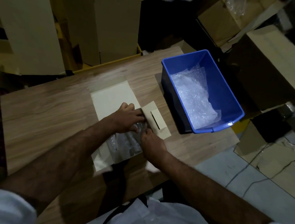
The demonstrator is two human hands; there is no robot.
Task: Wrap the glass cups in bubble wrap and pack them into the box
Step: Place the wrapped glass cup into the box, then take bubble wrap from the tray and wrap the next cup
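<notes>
A pale cardboard box [109, 98] lies open on the wooden table [42, 113], its lid flap folded back and a side flap [156, 121] spread to the right. Inside the box lie bubble-wrapped cups [126, 143], packed side by side. My left hand [128, 117] presses down on the wrapped bundle at the box's right end, fingers curled over it. My right hand [152, 142] touches the same bundle from the near right, fingertips pinching the wrap at the box's edge. The glass itself is hidden under the wrap.
A blue plastic bin [226, 84] stands at the table's right end with loose bubble wrap [193, 99] in it. Stacked cardboard boxes [224, 20] crowd the floor beyond and to the right. Cables run across the floor at lower right.
</notes>
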